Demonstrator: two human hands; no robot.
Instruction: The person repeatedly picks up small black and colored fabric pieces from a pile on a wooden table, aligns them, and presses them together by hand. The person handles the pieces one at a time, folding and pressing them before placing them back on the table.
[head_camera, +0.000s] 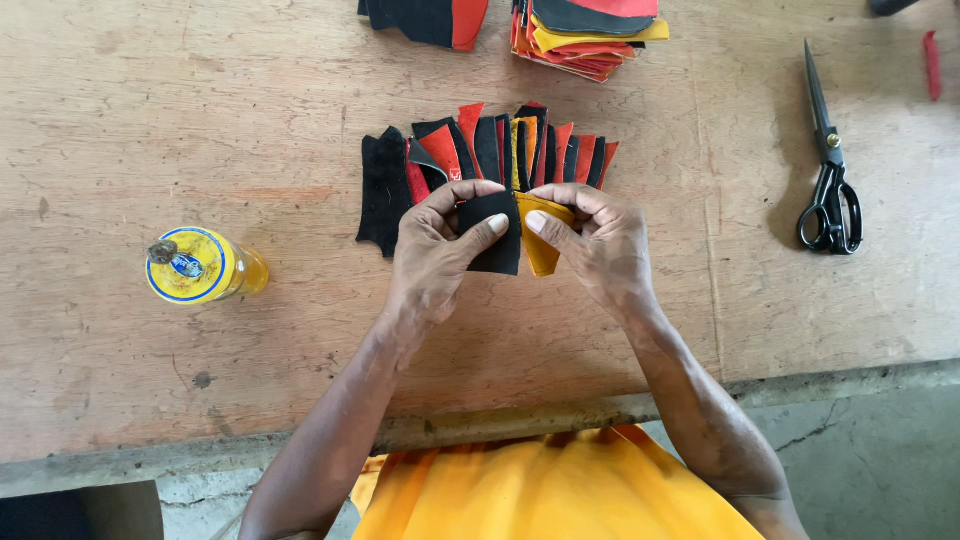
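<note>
Black fabric piece (492, 232) pinched by left hand (437, 250), yellow fabric piece (541, 238) pinched by right hand (598, 245), edges touching, just below fanned row of black and red pieces (495, 150). Scissors (829, 180) well right of row; yellow bottle (200, 265) left of it; stacked pieces (585, 35) above.
</note>
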